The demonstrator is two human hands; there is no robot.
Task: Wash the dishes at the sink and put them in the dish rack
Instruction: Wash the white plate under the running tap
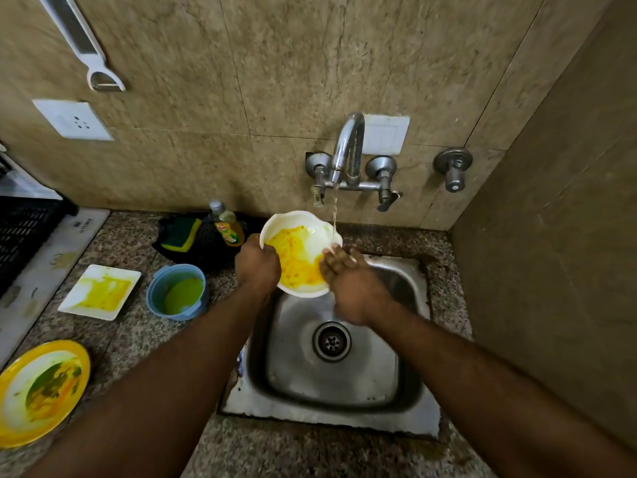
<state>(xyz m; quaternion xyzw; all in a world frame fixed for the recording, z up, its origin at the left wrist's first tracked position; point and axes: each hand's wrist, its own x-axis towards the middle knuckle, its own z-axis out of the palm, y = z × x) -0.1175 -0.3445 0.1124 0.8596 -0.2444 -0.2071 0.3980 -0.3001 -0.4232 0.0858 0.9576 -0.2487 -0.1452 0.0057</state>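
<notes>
Left hand is curled round the near-left rim of the white bowl, held tilted over the sink's back edge under running water; right hand, fingers straight, is pressed inside. Wet, yellow-smeared plastic is judged light and slippery, best gripped at the rim.

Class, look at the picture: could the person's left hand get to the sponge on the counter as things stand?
Probably not yet: the left hand grips the white bowl's rim over the sink. Once it lets go, the sponge lies close to its left, with nothing between them.
</notes>
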